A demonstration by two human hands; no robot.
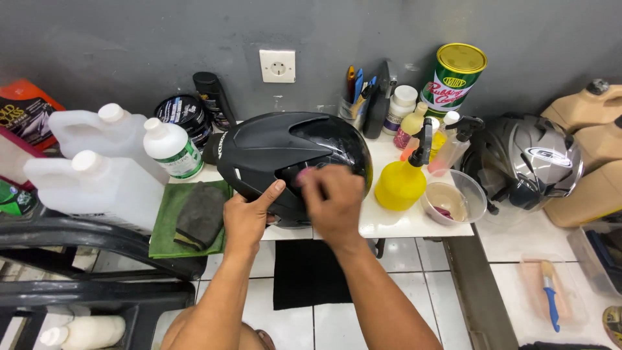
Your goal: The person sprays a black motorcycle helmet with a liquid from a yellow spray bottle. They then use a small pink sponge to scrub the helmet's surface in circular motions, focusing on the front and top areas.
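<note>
A black motorcycle helmet (285,149) rests on a small white table (402,223). My left hand (249,217) grips the helmet's lower near edge, thumb up against the shell. My right hand (334,198) presses a small pink pad (304,172) against the helmet's side; the hand is blurred and covers most of the pad.
A green cloth with a grey cloth (201,214) on it lies left of the helmet. White jugs (97,185) stand at the left. A yellow spray bottle (402,181), a clear bowl (457,198) and a green tin (453,78) stand at the right, beside a silver helmet (528,162).
</note>
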